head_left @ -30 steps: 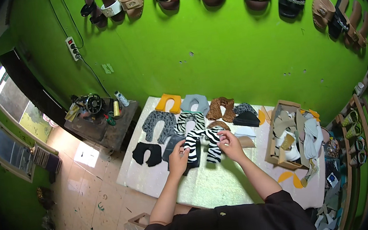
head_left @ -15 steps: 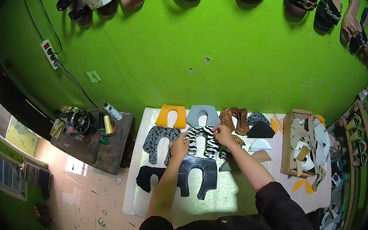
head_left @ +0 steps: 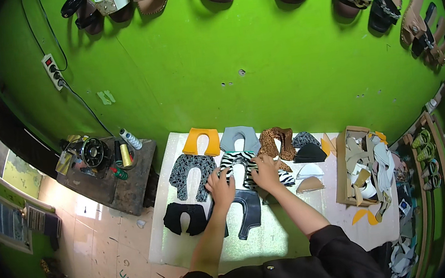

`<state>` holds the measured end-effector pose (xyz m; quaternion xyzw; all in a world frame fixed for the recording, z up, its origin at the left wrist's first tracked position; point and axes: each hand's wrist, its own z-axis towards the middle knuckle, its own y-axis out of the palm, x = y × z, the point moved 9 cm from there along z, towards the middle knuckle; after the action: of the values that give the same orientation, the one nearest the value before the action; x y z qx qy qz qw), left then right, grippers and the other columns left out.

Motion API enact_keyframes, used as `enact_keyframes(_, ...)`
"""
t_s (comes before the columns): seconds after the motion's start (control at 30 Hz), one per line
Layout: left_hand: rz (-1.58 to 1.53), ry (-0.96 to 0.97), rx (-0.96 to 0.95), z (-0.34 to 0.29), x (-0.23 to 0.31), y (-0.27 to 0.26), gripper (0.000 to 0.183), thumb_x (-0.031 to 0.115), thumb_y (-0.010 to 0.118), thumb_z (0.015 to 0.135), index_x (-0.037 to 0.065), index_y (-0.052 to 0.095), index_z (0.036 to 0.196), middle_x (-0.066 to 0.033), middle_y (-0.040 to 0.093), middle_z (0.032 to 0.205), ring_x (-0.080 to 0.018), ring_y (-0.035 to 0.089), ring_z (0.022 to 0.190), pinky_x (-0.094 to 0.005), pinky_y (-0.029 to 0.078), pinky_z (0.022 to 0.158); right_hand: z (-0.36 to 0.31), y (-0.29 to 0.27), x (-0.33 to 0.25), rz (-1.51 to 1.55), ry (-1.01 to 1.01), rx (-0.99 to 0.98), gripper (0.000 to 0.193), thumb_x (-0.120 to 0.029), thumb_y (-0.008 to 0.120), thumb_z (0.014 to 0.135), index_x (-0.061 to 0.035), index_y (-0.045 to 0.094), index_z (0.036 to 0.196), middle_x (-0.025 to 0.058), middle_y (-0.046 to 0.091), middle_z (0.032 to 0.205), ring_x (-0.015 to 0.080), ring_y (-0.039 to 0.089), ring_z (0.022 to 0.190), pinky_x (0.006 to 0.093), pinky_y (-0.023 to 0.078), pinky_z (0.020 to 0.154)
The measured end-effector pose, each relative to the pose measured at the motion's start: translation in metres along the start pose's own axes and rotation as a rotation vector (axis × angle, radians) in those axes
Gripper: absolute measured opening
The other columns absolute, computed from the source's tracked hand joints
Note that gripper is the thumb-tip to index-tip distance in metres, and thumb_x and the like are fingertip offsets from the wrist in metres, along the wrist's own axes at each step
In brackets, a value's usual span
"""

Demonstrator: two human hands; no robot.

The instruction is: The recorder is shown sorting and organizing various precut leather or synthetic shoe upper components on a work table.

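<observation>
The zebra piece (head_left: 237, 158), striped black and white, lay on the desk (head_left: 164, 245) in an arch, its rounded opening and two legs facing the near side; a thin green line edged its far end. It sat between the grey piece (head_left: 239, 130) and the dark piece (head_left: 251, 212), its sides partly covered

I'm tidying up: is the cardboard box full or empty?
Looks full: pale scraps crowd the open cardboard box, mostly hiding its bottom.

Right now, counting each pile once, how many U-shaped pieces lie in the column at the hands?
3: grey piece at the back, zebra piece at left hand and right hand, dark piece in front, partly covered. Others may be hidden underneath.
</observation>
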<state>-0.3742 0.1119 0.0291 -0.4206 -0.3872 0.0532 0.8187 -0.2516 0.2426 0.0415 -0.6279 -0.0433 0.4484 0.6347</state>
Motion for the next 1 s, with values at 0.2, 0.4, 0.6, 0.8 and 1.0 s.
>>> enact_keyframes(0.2,-0.113,0.083,-0.017,-0.070,0.062,-0.008,0.031,0.018,0.062,0.078,0.013,0.059,0.109,-0.0108,0.048,0.120,-0.0303,0.038,0.116,-0.0449,0.022,0.097,-0.083,-0.065,-0.004,0.245,0.011,0.032,0.033,-0.020,0.062,0.077,-0.0146,0.058,0.110,0.0082,0.050,0.115,0.0291,0.042,0.116,0.0619,0.014,0.101)
enact_keyframes(0.4,-0.221,0.192,-0.124,-0.149,0.133,0.015,0.032,0.020,0.062,0.078,0.016,0.060,0.110,-0.0082,0.046,0.123,-0.0285,0.037,0.117,-0.0452,0.022,0.096,-0.160,-0.127,0.058,0.253,0.159,0.108,0.033,-0.018,0.063,0.075,-0.0145,0.058,0.107,0.0086,0.052,0.112,0.0286,0.043,0.113,0.0552,0.017,0.100)
enact_keyframes(0.6,-0.268,0.291,-0.263,-0.196,0.219,0.047,0.035,0.019,0.060,0.079,0.016,0.059,0.114,-0.0085,0.046,0.125,-0.0272,0.036,0.120,-0.0443,0.021,0.096,-0.218,-0.201,0.124,0.196,0.229,0.275,0.029,-0.017,0.063,0.075,-0.0154,0.060,0.104,0.0058,0.053,0.111,0.0262,0.044,0.112,0.0511,0.018,0.101)
enact_keyframes(0.8,-0.272,0.443,-0.262,-0.224,0.297,0.065,0.039,0.019,0.058,0.080,0.015,0.056,0.118,-0.0106,0.046,0.127,-0.0284,0.036,0.122,-0.0452,0.021,0.095,-0.268,-0.258,0.180,0.087,0.265,0.396,0.031,-0.014,0.063,0.072,-0.0133,0.060,0.103,0.0041,0.056,0.108,0.0233,0.047,0.107,0.0385,0.025,0.094)
enact_keyframes(1.0,-0.236,0.476,-0.264,-0.246,0.335,0.086,0.046,0.021,0.056,0.081,0.017,0.050,0.126,-0.0080,0.042,0.134,-0.0272,0.032,0.128,-0.0539,0.017,0.098,-0.297,-0.286,0.214,0.102,0.269,0.404,0.030,-0.016,0.063,0.072,-0.0156,0.060,0.102,0.0021,0.055,0.109,0.0234,0.044,0.110,0.0435,0.022,0.095)
